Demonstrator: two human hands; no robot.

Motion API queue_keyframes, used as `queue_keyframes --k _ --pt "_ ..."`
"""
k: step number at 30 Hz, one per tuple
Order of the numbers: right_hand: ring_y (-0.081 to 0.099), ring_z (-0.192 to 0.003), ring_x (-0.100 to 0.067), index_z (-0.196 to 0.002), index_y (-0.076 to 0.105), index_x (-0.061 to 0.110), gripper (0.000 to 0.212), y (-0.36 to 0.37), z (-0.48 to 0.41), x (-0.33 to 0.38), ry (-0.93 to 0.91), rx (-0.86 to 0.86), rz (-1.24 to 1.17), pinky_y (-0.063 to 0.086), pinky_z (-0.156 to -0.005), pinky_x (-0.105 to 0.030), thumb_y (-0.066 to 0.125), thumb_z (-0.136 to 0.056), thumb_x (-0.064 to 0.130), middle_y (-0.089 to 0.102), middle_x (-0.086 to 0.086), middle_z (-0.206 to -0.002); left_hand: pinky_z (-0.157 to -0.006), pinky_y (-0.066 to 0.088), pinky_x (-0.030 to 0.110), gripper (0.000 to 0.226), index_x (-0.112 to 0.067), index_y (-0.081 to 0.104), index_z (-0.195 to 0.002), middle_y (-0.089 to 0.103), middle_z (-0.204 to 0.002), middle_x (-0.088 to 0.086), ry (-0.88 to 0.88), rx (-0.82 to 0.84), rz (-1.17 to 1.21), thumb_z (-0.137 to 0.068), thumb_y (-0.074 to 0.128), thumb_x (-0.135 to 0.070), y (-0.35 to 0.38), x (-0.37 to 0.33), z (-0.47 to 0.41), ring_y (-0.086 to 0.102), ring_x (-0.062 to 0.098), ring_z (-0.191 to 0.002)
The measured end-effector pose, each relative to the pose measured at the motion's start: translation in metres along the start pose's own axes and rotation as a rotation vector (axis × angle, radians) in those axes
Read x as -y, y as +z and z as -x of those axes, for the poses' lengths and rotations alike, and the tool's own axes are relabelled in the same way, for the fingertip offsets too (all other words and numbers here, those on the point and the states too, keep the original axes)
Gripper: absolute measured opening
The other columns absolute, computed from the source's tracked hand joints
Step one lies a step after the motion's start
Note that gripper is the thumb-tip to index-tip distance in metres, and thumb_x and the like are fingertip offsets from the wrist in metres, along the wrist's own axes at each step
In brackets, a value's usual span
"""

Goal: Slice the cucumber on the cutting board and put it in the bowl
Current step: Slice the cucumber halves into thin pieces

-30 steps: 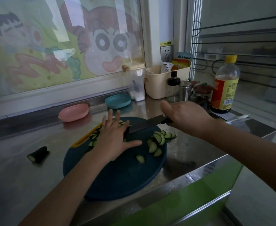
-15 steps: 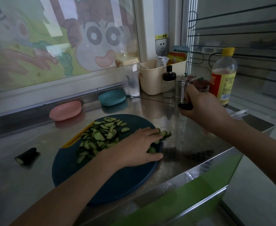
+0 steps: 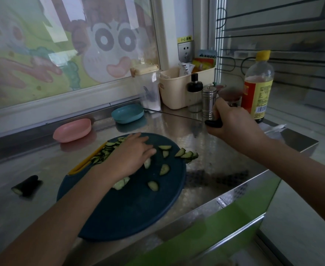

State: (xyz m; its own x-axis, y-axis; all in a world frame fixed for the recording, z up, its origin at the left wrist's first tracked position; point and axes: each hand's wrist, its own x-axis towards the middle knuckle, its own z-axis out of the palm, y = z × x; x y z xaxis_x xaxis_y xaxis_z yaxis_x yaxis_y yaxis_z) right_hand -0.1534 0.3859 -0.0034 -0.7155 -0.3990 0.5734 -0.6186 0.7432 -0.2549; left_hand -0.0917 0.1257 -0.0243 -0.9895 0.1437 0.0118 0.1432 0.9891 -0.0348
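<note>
Under my left hand [image 3: 133,158], which lies palm down with the fingers stretched nearly flat and gripping nothing, much of the heap of cucumber slices [image 3: 108,150] is hidden. The hand is smeared by motion blur, so I cannot tell just which slices the fingertips touch. The heap sits at the far left of the round, dark blue cutting board [image 3: 131,208], beside its yellow edge strip. Loose half-moon slices, pale inside with dark green rind, lie scattered toward the board's right rim, a few overhanging it. My right hand [image 3: 232,123] is curled round the black handle of the knife [image 3: 213,123], held off the board to the far right. Its blade shows edge-on as only a thin dark line running left. That hand covers the foot of a steel shaker [image 3: 208,101], beside a yellow-capped bottle [image 3: 257,87] and a cream plastic basket [image 3: 177,89]. On the dimpled, shiny steel counter [image 3: 215,154], a dark cucumber stub [image 3: 26,186] lies well left of the board. Beyond the board stand a shallow pink bowl [image 3: 72,129] and a teal bowl [image 3: 127,113], both smooth ovals.
</note>
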Motion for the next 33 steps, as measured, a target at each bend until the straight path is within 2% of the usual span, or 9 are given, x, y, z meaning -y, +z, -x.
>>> queue_keyframes --k 3,7,10,14,19,23,26,29,33 --pt "0.059 -0.067 -0.030 -0.087 0.036 0.013 0.035 0.000 -0.002 0.001 0.007 -0.005 0.000 0.043 -0.054 -0.034 0.070 -0.080 0.020 0.062 -0.011 -0.077 -0.114 0.011 0.027 0.047 -0.021 0.036 -0.145 0.027 -0.154 0.003 0.063 -0.050 0.127 -0.101 0.036 -0.037 -0.001 -0.018 -0.004 0.018 0.018 -0.143" --pt "0.060 -0.070 -0.031 -0.090 0.040 0.009 0.032 0.000 -0.003 0.004 0.021 -0.002 -0.006 0.044 -0.057 -0.035 0.069 -0.081 0.021 0.063 -0.012 -0.080 -0.113 0.008 0.024 0.052 -0.036 0.029 -0.147 0.016 -0.157 0.000 0.162 0.096 0.257 -0.098 0.047 -0.030 0.000 -0.040 -0.023 0.009 0.014 -0.145" --pt "0.061 -0.073 -0.032 -0.096 0.044 0.006 0.032 -0.001 -0.003 0.007 0.017 -0.003 -0.005 0.048 -0.059 -0.038 0.068 -0.082 0.021 0.064 -0.013 -0.082 -0.117 0.007 0.029 0.049 -0.036 0.038 -0.142 0.015 -0.158 0.003 0.173 0.168 0.232 -0.095 0.050 -0.027 0.003 -0.044 -0.036 0.005 0.016 -0.145" --pt "0.062 -0.074 -0.030 -0.099 0.045 0.006 0.033 -0.002 -0.002 0.009 0.031 0.009 -0.025 0.051 -0.064 -0.043 0.068 -0.082 0.023 0.065 -0.012 -0.084 -0.113 0.010 0.024 0.037 -0.029 0.053 -0.131 0.027 -0.153 0.004 0.184 0.022 0.246 -0.095 0.053 -0.026 0.008 -0.036 -0.034 0.014 0.015 -0.142" --pt "0.062 -0.073 -0.030 -0.093 0.042 0.009 0.031 -0.002 -0.003 0.013 0.043 0.019 -0.027 0.052 -0.062 -0.043 0.068 -0.082 0.022 0.064 -0.012 -0.084 -0.113 -0.004 0.020 0.046 -0.023 0.044 -0.141 0.021 -0.157 -0.001 0.204 0.029 0.196 -0.097 0.040 -0.011 0.008 -0.024 -0.011 0.004 0.015 -0.145" --pt "0.061 -0.073 -0.030 -0.088 0.038 0.013 0.033 -0.004 -0.001 0.017 0.043 0.030 -0.018 0.050 -0.059 -0.040 0.068 -0.082 0.021 0.063 -0.011 -0.081 -0.112 -0.007 0.020 0.040 -0.027 0.050 -0.136 0.021 -0.157 -0.005 0.124 0.006 0.210 -0.097 0.045 -0.037 0.001 -0.012 0.002 0.002 0.010 -0.146" --pt "0.061 -0.073 -0.029 -0.087 0.037 0.013 0.033 -0.004 -0.002 0.020 0.033 0.029 -0.013 0.050 -0.059 -0.040 0.068 -0.082 0.021 0.062 -0.011 -0.080 -0.108 -0.008 0.017 0.060 -0.032 0.041 -0.141 0.015 -0.158 -0.007 0.190 0.038 0.178 -0.088 0.052 -0.056 -0.001 -0.022 0.009 0.001 0.009 -0.145" --pt "0.061 -0.073 -0.029 -0.087 0.037 0.013 0.033 -0.004 -0.001 0.021 0.035 0.029 -0.021 0.050 -0.059 -0.039 0.069 -0.082 0.020 0.062 -0.011 -0.081 -0.107 -0.006 0.016 0.051 -0.033 0.048 -0.136 0.021 -0.156 -0.006 0.257 0.035 0.194 -0.088 0.056 -0.049 0.003 -0.029 0.008 0.002 0.007 -0.144" --pt "0.062 -0.074 -0.030 -0.095 0.044 0.008 0.032 -0.005 0.000 0.018 0.047 0.024 -0.008 0.052 -0.062 -0.041 0.068 -0.082 0.023 0.064 -0.011 -0.083 -0.111 0.000 0.018 0.034 -0.028 0.061 -0.125 0.031 -0.152 -0.005 0.234 -0.007 0.180 -0.092 0.057 -0.036 0.001 -0.014 0.003 0.005 0.011 -0.145"
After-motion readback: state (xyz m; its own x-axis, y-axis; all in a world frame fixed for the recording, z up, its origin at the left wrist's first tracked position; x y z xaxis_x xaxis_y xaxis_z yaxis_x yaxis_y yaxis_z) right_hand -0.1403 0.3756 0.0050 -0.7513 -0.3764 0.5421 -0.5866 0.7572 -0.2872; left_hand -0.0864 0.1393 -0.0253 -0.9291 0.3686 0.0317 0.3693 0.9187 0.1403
